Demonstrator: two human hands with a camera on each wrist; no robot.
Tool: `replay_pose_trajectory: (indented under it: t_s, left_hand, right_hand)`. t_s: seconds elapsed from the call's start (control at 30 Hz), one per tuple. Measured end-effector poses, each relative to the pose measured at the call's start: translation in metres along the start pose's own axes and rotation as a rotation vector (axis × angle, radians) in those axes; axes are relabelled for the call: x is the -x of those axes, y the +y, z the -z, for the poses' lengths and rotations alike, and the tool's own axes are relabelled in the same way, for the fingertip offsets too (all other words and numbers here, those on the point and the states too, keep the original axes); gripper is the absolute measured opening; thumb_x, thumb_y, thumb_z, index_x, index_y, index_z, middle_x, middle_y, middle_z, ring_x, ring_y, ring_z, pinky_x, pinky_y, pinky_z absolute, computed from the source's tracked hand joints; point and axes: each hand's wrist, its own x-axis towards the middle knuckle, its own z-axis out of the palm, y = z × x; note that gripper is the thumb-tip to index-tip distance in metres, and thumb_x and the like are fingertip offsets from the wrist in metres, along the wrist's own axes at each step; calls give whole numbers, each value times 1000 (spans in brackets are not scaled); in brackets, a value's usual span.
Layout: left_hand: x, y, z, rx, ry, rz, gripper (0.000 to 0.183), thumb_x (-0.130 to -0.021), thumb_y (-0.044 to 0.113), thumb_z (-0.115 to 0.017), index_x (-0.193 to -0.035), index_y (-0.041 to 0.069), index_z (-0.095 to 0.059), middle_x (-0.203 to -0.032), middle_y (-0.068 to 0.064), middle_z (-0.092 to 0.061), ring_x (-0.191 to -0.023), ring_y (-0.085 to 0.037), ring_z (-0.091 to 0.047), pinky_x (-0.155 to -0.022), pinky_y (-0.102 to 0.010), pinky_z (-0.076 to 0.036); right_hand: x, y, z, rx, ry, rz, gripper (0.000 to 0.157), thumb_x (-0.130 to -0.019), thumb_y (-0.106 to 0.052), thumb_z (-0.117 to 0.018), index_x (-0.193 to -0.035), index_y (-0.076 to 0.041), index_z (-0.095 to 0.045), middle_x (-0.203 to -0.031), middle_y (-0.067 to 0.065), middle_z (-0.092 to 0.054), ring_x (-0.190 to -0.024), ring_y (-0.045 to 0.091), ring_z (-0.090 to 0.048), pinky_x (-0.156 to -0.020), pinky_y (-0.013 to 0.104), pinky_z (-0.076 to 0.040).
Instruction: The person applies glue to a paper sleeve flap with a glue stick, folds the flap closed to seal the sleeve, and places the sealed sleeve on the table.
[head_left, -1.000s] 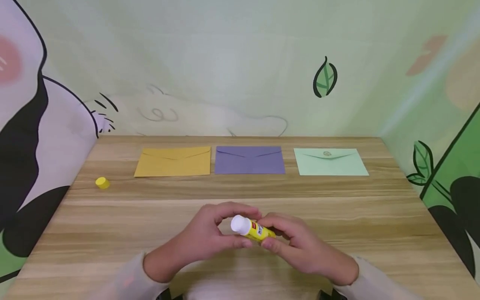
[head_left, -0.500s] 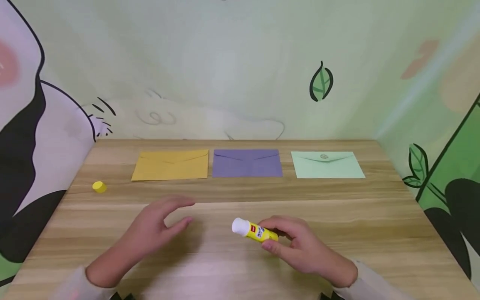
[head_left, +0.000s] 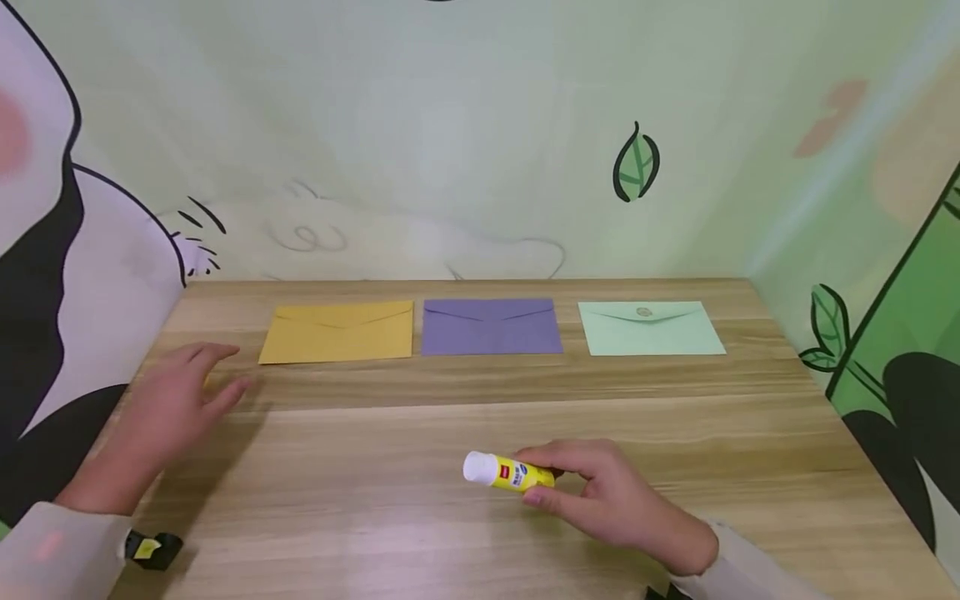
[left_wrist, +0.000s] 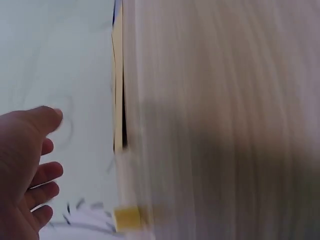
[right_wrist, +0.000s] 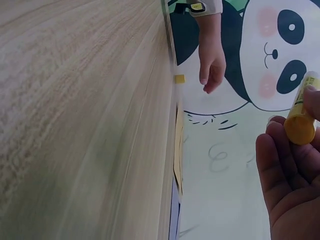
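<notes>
While the right hand (head_left: 615,504) keeps its grip on the yellow glue stick (head_left: 510,472), fingers and thumb curled round the barrel just above the wooden table (head_left: 450,533), the left hand (head_left: 176,400) has left it. 1 second ago both hands met on the stick at the table's near middle; half a second ago the left hand had let go and hung open a little to the left; now it is far out at the table's left edge, fingers straight and relaxed, holding nothing.

It hovers over the spot where the yellow cap lay, so the head view no longer shows the cap. The left wrist view, badly blurred, shows the yellow cap (left_wrist: 127,218) on the table just beyond the spread fingers (left_wrist: 47,172), and the right wrist view shows it (right_wrist: 179,79) just beside the left hand's fingertips; whether they touch it cannot be told.

The stick has sunk slightly and lies nearly level, its bare white tip (head_left: 477,467) pointing left, uncapped.

At the far side the 3 envelopes lie flat in a row as before: the yellow envelope (head_left: 337,332), the purple envelope (head_left: 491,327) just beside it, and the green envelope (head_left: 649,328) a little apart to the right.
</notes>
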Motion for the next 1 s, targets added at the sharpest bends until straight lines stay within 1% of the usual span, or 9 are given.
replay_pose_trajectory:
  t_s: [0.07,0.17,0.33,0.43,0.57,0.67,0.8,0.9,1.0]
  left_hand:
    - [-1,-14,1,-39,-1,50,58,-93,34,-72,-134,-4,-54,-133,-32,-53,-121,-53,-47,-96,-70,-38]
    - [-2,-29,2,-75,-22,113,64,-92,36,-72,-135,-6,-51,-134,-36,-48,-121,-56,-43,-97,-72,-35]
    - [-5,-47,0,-87,-100,186,68,-93,34,-70,-139,-8,-44,-134,-41,-42,-119,-60,-40,-94,-74,-36]
    - [-6,-56,-3,-77,-139,220,65,-94,32,-69,-139,-8,-44,-132,-42,-41,-118,-60,-41,-92,-74,-38]
    - [-7,-66,-7,-72,-144,217,50,-94,22,-67,-130,-10,-51,-125,-40,-50,-110,-57,-50,-87,-70,-42]
    - [-5,-72,-10,-57,-135,204,41,-93,16,-67,-121,-11,-55,-110,-36,-60,-93,-49,-60,-75,-63,-46]
    - [-6,-76,-12,-34,-130,206,40,-92,17,-69,-116,-12,-54,-93,-30,-65,-75,-37,-61,-65,-54,-47]
    - [-7,-75,-12,-26,-140,220,40,-89,18,-71,-112,-11,-55,-91,-28,-65,-75,-36,-61,-65,-53,-47]
    - [-6,-69,-9,-16,-156,223,39,-88,16,-71,-112,-10,-55,-94,-30,-65,-78,-38,-62,-67,-54,-48]
  right_hand:
    - [1,1,0,5,-3,4,30,-90,-11,-75,-120,-13,-72,-93,-5,-72,-78,6,-60,-70,26,-56]
    - [2,1,0,11,0,2,30,-90,-11,-75,-120,-13,-72,-92,-5,-72,-77,6,-60,-70,26,-56]
    - [3,2,1,2,6,-16,32,-89,-11,-76,-121,-13,-73,-96,-4,-74,-78,6,-63,-70,28,-58]
    - [4,2,0,1,8,-19,33,-89,-12,-76,-122,-13,-73,-99,-3,-75,-79,7,-65,-70,29,-59]
    - [6,4,0,16,15,-11,32,-89,-12,-76,-121,-13,-73,-96,-4,-74,-79,6,-64,-71,28,-58]
    - [7,6,0,35,25,-7,32,-88,-12,-77,-120,-14,-73,-92,-6,-72,-78,5,-62,-71,27,-57]
    - [8,7,1,49,38,-2,32,-88,-12,-77,-120,-14,-73,-91,-7,-72,-76,5,-60,-68,27,-56]
    - [8,7,0,49,44,-5,32,-88,-12,-77,-120,-14,-73,-93,-7,-73,-76,5,-61,-66,28,-55]
    - [9,7,0,51,61,-23,34,-87,-12,-78,-121,-14,-73,-95,-7,-73,-79,6,-62,-70,28,-56]
